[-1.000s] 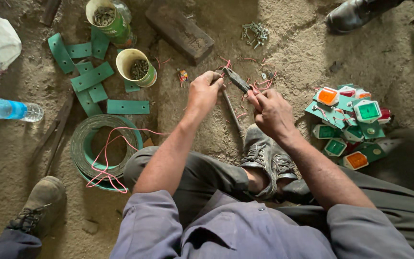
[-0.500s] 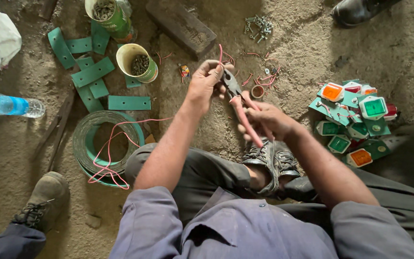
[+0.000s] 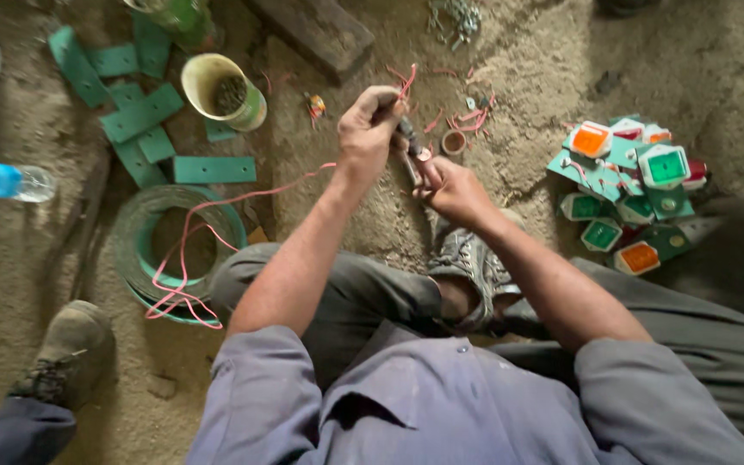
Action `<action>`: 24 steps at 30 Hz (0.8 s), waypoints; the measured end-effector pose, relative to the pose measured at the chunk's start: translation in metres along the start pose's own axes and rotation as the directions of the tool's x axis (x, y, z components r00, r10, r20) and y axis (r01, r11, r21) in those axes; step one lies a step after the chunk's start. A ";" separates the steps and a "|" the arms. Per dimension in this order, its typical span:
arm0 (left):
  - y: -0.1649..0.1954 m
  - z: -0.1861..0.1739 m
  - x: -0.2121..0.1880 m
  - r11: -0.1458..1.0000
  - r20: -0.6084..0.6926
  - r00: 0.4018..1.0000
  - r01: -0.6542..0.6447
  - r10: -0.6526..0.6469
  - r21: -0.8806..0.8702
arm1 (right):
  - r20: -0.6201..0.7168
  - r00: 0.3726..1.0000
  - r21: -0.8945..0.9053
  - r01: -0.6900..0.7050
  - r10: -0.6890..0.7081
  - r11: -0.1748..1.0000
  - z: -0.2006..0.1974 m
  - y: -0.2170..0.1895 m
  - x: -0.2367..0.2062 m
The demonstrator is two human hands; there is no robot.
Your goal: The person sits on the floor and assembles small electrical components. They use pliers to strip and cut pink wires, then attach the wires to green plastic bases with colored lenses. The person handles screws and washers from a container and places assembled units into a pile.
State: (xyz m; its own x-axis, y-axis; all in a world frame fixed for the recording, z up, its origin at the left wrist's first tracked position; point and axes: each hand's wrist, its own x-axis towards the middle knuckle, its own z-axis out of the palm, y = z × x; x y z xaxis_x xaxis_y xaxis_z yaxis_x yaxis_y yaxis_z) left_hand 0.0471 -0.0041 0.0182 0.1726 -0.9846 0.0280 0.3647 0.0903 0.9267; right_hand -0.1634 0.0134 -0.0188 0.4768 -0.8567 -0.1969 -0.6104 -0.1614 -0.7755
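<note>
Person sits on sandy floor. Left hand (image 3: 370, 129) pinched shut on pink wire (image 3: 243, 194), thin and limp; its end sticks up past knuckles, rest trails down to green coil (image 3: 144, 226). Right hand (image 3: 451, 187) closed round small dark tool (image 3: 410, 148), working at wire between hands. Wire looks light, kinks easily; best held close to end. Green plates (image 3: 139, 112), tin cup (image 3: 217, 90) lie beyond left hand; coloured reflectors (image 3: 630, 185) beside right forearm.

Both forearms are bare and reach forward from rolled grey sleeves, meeting at the middle. The left hand (image 3: 370, 127) is curled into a fist, knuckles up. The right hand (image 3: 449, 188) sits just beside it, fingers closed, wrist bent inward.
</note>
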 end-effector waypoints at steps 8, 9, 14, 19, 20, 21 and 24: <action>0.016 -0.017 0.011 0.999 -0.067 0.998 0.017 -0.020 -0.046 | -0.085 0.983 0.613 0.179 -0.161 0.770 -0.027 0.041 0.011; 0.019 -0.019 0.013 0.998 -0.090 0.994 0.062 -0.062 -0.004 | -0.096 0.981 0.573 0.194 -0.170 0.796 -0.028 0.044 0.009; 0.022 -0.013 0.008 0.952 -0.083 0.981 0.189 -0.174 0.241 | -0.028 1.000 0.524 0.019 -0.005 0.852 -0.011 0.062 -0.004; 0.026 -0.009 0.009 0.914 -0.126 0.963 0.264 -0.236 0.306 | 0.015 1.000 0.593 -0.013 0.006 0.805 -0.007 0.086 -0.008; 0.028 -0.009 0.011 0.914 -0.132 0.962 0.270 -0.241 0.302 | 0.016 1.000 0.577 -0.001 -0.010 0.817 -0.008 0.087 -0.008; 0.029 -0.009 0.010 0.913 -0.138 0.958 0.282 -0.251 0.294 | 0.021 1.000 0.559 0.004 -0.019 0.829 -0.007 0.087 -0.008; 0.034 -0.007 0.008 0.919 -0.135 0.957 0.285 -0.257 0.273 | 0.039 0.997 0.613 -0.075 0.065 0.786 -0.004 0.085 -0.006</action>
State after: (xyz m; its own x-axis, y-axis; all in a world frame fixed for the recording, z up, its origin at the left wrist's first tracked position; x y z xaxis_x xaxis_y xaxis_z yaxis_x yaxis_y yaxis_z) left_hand 0.0676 -0.0081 0.0468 0.1949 -0.9453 -0.2614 0.1342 -0.2384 0.9619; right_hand -0.2208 0.0034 -0.0814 0.4602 -0.8458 -0.2699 -0.1279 0.2377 -0.9629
